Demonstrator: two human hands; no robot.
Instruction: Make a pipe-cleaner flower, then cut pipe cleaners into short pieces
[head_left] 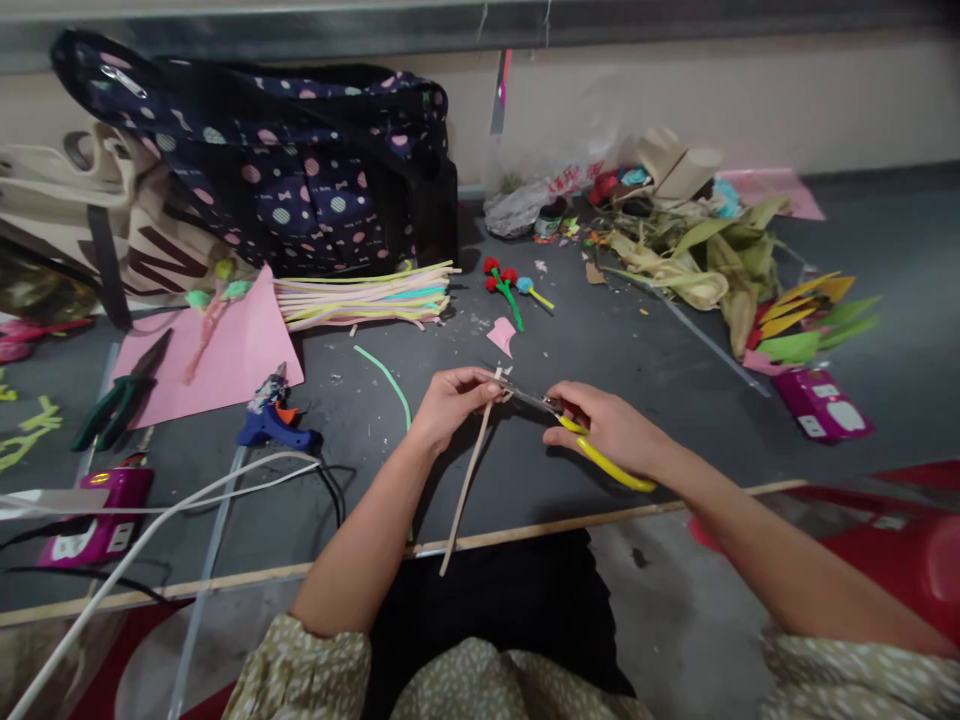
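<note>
I see my left hand [450, 400] pinching the thin strip [472, 470] near its top end, so that hand is the nearer one. From the grip, the strip runs long and slanted down toward the body, its low end past the desk's edge [540, 529]. My right hand [600, 415] is wrapped around the tool [600, 459], which points left at the grip; I can't tell if its tip bites the strip. Bare desk [697, 400] spreads right; a pink scrap [501, 336] lies just beyond the grip.
</note>
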